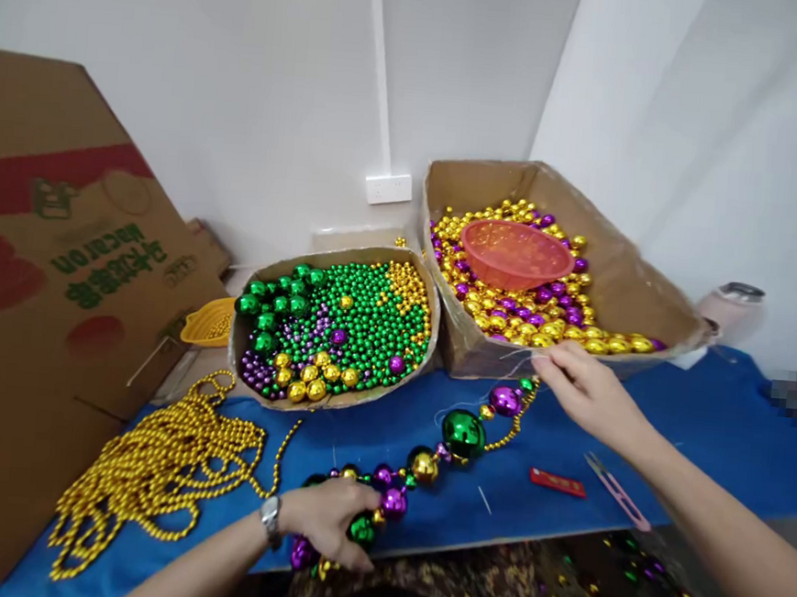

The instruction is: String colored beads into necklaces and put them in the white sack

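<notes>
Plain white walls, smooth and matt, behind a table covering of blue cloth. At far left, tall brown carton, stiff board with red and green print. At back right, large cardboard box, shiny film along the rim, with gold and purple beads inside. Just beside it, smaller rounded box, heaped with glossy green, gold and purple balls. Further left, loose pile of gold bead chain, tiny even spheres in limp loops.

In front of the boxes, stretched between both hands, bead strand of mirror-bright purple, green and gold balls, sizes mixed. Probably light for its bulk, floppy along its length, slick to the touch, the big balls perhaps easy to dent. Best held by the thread or at the gaps between balls, not on polished curves. Right hand at the upper end, thumb and fingertips pinched together there. Left hand over the lower end, fingers partly spread around several balls, firmness of hold impossible to tell. Right of the strand, slim pink-handled snips, then flat oblong red packet, and thin white sliver.
</notes>
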`<state>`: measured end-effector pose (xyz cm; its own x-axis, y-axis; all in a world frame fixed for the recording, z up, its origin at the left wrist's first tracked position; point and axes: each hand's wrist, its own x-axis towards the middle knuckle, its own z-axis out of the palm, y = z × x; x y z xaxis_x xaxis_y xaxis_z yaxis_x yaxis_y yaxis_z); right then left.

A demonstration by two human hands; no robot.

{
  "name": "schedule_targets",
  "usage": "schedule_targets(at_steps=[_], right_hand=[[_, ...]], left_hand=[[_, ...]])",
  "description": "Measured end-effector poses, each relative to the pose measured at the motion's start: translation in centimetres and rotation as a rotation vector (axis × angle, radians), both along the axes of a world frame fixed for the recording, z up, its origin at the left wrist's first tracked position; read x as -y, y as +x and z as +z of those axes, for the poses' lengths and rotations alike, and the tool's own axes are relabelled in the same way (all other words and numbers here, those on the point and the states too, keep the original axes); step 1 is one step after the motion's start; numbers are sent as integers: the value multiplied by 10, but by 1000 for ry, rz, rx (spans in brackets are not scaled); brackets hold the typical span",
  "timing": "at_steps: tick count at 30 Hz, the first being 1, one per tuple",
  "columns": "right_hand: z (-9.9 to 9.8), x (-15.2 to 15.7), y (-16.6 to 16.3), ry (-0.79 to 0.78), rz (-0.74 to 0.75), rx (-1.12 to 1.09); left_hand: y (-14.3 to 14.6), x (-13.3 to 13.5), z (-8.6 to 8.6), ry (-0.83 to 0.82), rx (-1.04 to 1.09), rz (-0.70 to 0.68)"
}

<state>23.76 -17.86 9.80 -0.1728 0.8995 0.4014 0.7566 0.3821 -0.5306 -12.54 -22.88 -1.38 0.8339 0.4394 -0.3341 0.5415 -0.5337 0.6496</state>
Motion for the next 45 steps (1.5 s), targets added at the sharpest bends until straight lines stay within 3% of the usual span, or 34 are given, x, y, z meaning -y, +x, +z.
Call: schedule_targets(at_steps=[4,9,13,17,21,24,28,31,34,38,45], right_hand=[[-29,13,10,-110,-58,-24],[-56,17,15,-148,-123,-66],[-81,21,10,-179,-78,-63],[-122,40,-6,-218,13,-37],[-157,60,-24,-254,-14,-29],[-167,67,-29,-294,-28,-43],[-166,68,-30,-338,-30,-64],[-164,67,-31,-343,-33,-68],[-163,67,-34,-327,-37,-55],[-162,66,-30,-285,-33,-16],[-169,62,-13,-186,51,137]], left_hand=[[-3,1,-9,24,-25,-13],[-15,-7,7,161,-220,56],[-30,-16,18,322,-379,94],[-48,-9,11,514,-489,75],[-52,3,3,517,-493,49],[-24,5,9,504,-373,88],[56,2,12,408,-93,82],[117,-3,-4,365,23,156],[156,-13,-26,177,71,308],[170,-30,-44,-53,152,409],[155,-46,-51,-263,211,428]])
